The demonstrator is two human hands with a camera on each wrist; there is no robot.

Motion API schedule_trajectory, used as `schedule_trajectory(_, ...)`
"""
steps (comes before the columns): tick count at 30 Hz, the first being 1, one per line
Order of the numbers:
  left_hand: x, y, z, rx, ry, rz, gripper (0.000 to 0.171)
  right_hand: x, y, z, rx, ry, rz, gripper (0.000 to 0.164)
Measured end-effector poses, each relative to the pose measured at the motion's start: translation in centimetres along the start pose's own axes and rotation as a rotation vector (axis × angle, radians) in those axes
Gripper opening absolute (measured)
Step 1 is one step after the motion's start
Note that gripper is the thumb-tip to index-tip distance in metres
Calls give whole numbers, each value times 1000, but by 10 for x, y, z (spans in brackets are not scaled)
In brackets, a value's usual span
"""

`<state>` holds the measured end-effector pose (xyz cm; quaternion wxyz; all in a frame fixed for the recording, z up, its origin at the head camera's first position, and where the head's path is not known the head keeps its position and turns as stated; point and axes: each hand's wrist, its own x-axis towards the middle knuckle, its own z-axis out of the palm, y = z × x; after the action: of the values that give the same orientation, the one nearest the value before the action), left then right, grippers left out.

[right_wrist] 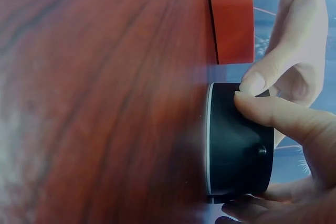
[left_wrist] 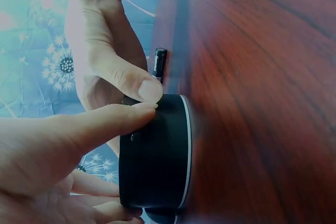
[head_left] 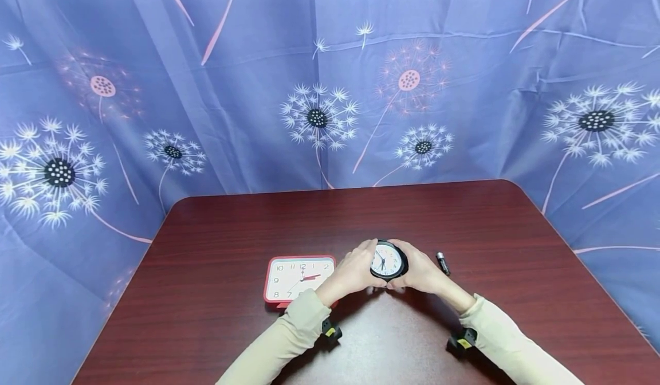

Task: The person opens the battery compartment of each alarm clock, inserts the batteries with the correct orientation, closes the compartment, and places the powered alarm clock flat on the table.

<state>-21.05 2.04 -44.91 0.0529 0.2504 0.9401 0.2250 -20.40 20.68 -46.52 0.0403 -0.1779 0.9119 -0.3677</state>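
Observation:
A small round alarm clock (head_left: 385, 260) with a black case and white face is between both hands over the table. My left hand (head_left: 354, 268) grips its left side and my right hand (head_left: 420, 269) its right side. Both thumbs lie along the black case (left_wrist: 157, 156), their tips close together. In the right wrist view, a small knob shows on the case side (right_wrist: 239, 140). The palms and far fingers are partly hidden behind the clock.
Left of the hands stands a red rectangular clock (head_left: 286, 276), partly covered by my left forearm. A black battery (head_left: 443, 263) lies just right of my right hand. The dark red wooden table (head_left: 206, 247) ends at a blue dandelion-print curtain (head_left: 247, 116).

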Motion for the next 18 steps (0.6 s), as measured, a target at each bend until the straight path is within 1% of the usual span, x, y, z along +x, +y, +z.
schedule_trajectory(5, 0, -2, 0, 2, 40, 35, 91, 0, -1, 0, -31, 7, 8, 94)
schedule_trajectory(10, -1, -2, -3, 36, 72, 51, 84, 0, -1, 1, -38, 21, 11, 94)
schedule_trajectory(18, -2, -1, -7, 82, 73, 51, 83, -1, -5, 0, -25, 18, 15, 94)
